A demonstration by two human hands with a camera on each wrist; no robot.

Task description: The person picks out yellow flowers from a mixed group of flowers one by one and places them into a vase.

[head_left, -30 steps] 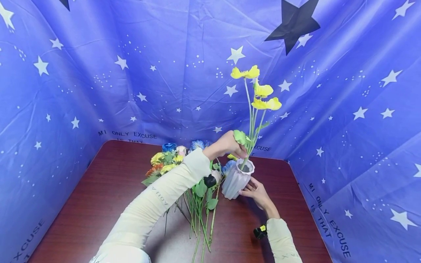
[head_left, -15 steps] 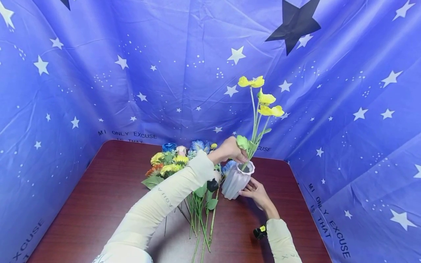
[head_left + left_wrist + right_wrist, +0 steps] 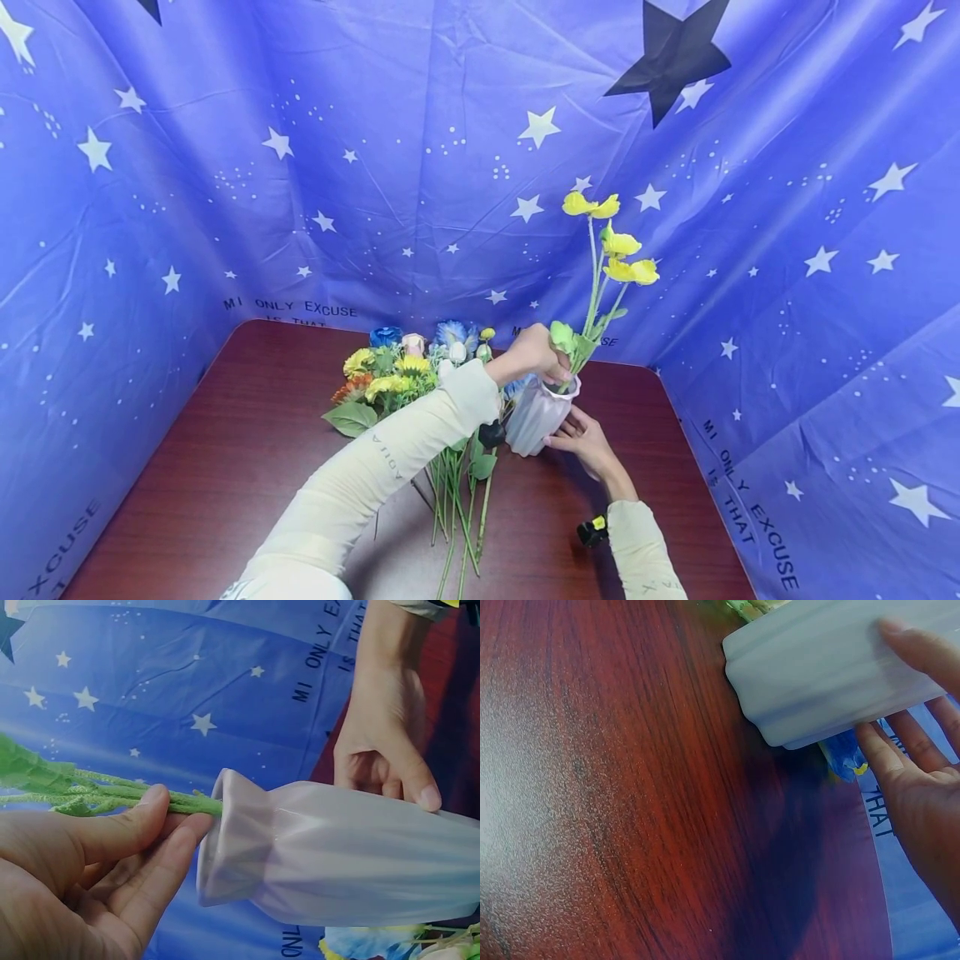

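Note:
My left hand (image 3: 536, 350) pinches a bundle of green stems topped by yellow poppies (image 3: 621, 244) with crinkled petals. In the left wrist view the lower stems (image 3: 187, 802) run into the mouth of a pale lilac fluted vase (image 3: 360, 855), with my fingertips at its rim. My right hand (image 3: 592, 447) holds the vase from the right side, low down. The right wrist view has its thumb (image 3: 922, 652) on one side of the vase wall and fingers (image 3: 885, 757) on the other. The stem ends are hidden inside the vase.
Left of the vase, a pile of mixed artificial flowers (image 3: 390, 375) lies on the dark red wooden table (image 3: 225, 467), stems (image 3: 453, 517) pointing towards me. A small black and yellow object (image 3: 592, 531) is by my right sleeve. Blue star-print cloth (image 3: 420, 208) surrounds the table.
My left hand has moved down and slightly right with the yellow poppies, so their stems reach deeper into the vase. My right hand and the vase have stayed in place.

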